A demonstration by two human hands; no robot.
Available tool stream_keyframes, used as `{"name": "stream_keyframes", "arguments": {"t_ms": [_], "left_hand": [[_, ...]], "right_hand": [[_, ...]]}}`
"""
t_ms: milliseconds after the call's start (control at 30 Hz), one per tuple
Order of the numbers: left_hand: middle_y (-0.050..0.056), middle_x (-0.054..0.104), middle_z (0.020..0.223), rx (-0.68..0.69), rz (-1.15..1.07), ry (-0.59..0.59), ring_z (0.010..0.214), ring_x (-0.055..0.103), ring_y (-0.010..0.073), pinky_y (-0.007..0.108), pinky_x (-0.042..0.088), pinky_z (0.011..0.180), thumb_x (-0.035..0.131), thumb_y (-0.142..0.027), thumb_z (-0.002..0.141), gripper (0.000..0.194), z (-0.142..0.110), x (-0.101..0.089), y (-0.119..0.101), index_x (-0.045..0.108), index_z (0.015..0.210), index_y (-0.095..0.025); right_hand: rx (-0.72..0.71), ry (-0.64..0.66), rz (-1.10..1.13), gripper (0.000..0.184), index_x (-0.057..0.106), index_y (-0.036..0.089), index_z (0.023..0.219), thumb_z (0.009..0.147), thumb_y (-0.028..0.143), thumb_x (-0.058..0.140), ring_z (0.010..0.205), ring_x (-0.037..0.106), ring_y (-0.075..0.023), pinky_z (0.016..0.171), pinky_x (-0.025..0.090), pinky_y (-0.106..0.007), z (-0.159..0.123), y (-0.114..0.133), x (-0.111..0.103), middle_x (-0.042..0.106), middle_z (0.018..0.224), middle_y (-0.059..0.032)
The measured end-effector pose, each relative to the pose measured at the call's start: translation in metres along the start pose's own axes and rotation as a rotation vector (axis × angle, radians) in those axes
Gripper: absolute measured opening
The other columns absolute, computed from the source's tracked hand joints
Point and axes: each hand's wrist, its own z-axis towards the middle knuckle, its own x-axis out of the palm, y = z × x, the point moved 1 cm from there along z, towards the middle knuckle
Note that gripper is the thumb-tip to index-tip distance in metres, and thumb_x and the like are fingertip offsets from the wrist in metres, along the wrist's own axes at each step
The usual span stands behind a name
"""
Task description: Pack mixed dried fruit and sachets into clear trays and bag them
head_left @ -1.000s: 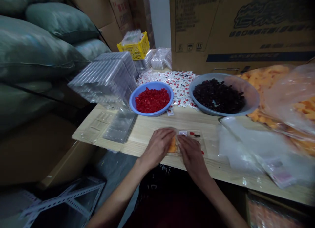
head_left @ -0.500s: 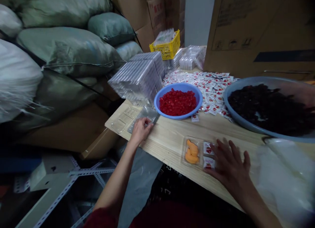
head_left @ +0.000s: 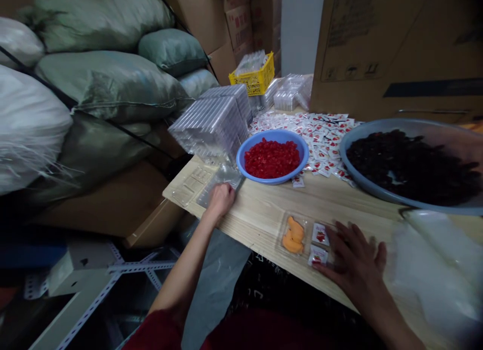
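My left hand (head_left: pixel 222 199) is closed at the table's left part, its fingers curled under. It rests by a grey see-through plastic sheet (head_left: pixel 215 183); whatever its fingers hold is hidden. My right hand (head_left: pixel 356 257) has its fingers spread, slightly blurred, over the right end of a clear plastic tray (head_left: pixel 279 239). Orange curved pieces (head_left: pixel 293 235) lie in the tray's left compartment. Two small white packets with red print, an upper packet (head_left: pixel 320 234) and a lower packet (head_left: pixel 318 256), sit in the middle, touching or close to my right fingers.
A blue basin (head_left: pixel 241 164) holds red pieces, and a larger basin (head_left: pixel 347 161) holds dark pieces. Scattered packets (head_left: pixel 320 133), stacked clear trays (head_left: pixel 211 118) and a yellow crate (head_left: pixel 254 80) stand behind. A white plastic bag (head_left: pixel 430 269) lies right; full sacks (head_left: pixel 109 83) rise left.
My left hand's fingers have curled in from a looser pinch. My right hand remains spread over the tray; the lower packet now looks slightly tilted. The view has shifted a little.
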Motion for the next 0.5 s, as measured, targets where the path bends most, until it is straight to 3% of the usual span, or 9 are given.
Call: {"name": "stream_keyframes", "arguments": {"t_ms": [100,200,267,333,433,500], "left_hand": [[0.012,0.062,0.082,0.031,0.061,-0.059,0.090,0.058,0.0278,0.039,0.042,0.085,0.050,-0.017,0.087,0.012,-0.008,-0.007,-0.010,0.057,0.077,-0.018],[0.012,0.059,0.087,0.043,0.093,-0.135,0.092,0.055,0.0285,0.042,0.042,0.086,0.044,-0.019,0.092,0.012,-0.024,-0.030,-0.008,0.053,0.085,-0.019],[0.011,0.056,0.089,0.061,0.062,-0.214,0.089,0.053,0.0270,0.041,0.042,0.085,0.039,-0.022,0.096,0.013,-0.042,-0.054,-0.007,0.050,0.088,-0.020],[0.007,0.054,0.089,0.087,-0.042,-0.240,0.086,0.052,0.0238,0.038,0.042,0.082,0.037,-0.026,0.099,0.014,-0.065,-0.082,-0.012,0.047,0.091,-0.021],[0.003,0.053,0.090,0.153,-0.272,-0.077,0.082,0.050,0.0184,0.032,0.041,0.079,0.037,-0.032,0.103,0.015,-0.101,-0.118,-0.038,0.046,0.096,-0.022],[0.003,0.053,0.094,0.234,-0.398,0.127,0.086,0.051,0.0167,0.030,0.042,0.081,0.037,-0.032,0.104,0.016,-0.118,-0.131,-0.064,0.047,0.097,-0.022]], "right_hand": [[0.017,-0.029,0.023,0.060,0.054,0.025,0.141,0.090,0.058,0.059,0.145,0.033,-0.0433,0.113,0.006,-0.073,0.001,0.002,-0.006,0.045,0.153,-0.0160],[0.062,-0.119,0.108,0.054,0.059,0.028,0.135,0.090,0.057,0.061,0.143,0.038,-0.0426,0.115,0.007,-0.072,-0.001,0.007,-0.018,0.049,0.151,-0.0149],[0.113,-0.138,0.244,0.050,0.059,0.030,0.135,0.092,0.055,0.059,0.141,0.041,-0.0398,0.116,0.014,-0.070,-0.003,0.016,-0.030,0.051,0.149,-0.0121],[0.190,-0.124,0.434,0.047,0.058,0.031,0.137,0.094,0.050,0.059,0.138,0.047,-0.0350,0.114,0.031,-0.064,0.000,0.030,-0.042,0.050,0.150,-0.0095],[0.229,-0.105,0.609,0.046,0.055,0.033,0.140,0.095,0.042,0.061,0.138,0.048,-0.0302,0.108,0.045,-0.054,0.015,0.057,-0.062,0.047,0.153,-0.0066],[0.153,-0.120,0.618,0.055,0.050,0.035,0.144,0.092,0.042,0.066,0.145,0.038,-0.0316,0.114,0.038,-0.058,0.032,0.073,-0.076,0.045,0.155,-0.0057]]}}
